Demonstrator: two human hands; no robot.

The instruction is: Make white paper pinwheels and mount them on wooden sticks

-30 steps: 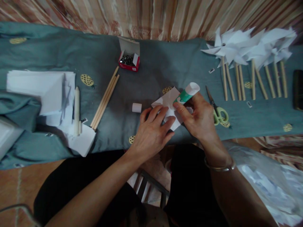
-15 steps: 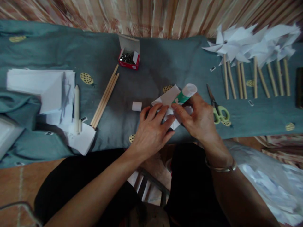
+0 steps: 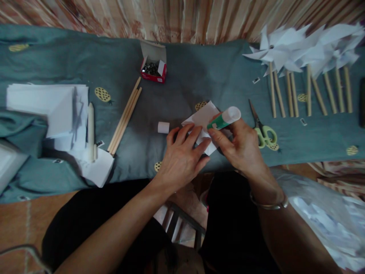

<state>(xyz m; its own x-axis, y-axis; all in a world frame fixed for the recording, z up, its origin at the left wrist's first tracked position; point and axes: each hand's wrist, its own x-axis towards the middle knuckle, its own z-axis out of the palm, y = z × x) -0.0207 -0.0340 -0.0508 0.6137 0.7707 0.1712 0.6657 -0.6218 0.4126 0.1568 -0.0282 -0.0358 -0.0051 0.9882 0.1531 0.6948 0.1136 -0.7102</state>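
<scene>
Partly hidden paper [image 3: 202,115] beneath hands [image 3: 182,158]

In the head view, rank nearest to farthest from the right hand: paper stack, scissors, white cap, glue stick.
1. Glue stick, in the right hand.
2. Scissors, just to its right.
3. White cap, leftward.
4. Paper stack, far left.

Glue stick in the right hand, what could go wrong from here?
The left hand rests on the folded paper near the glue stick, so its fingers might get smeared. The white cap lies loose on the cloth and could roll. The scissors lie close beside the right hand, which might bump them.
</scene>
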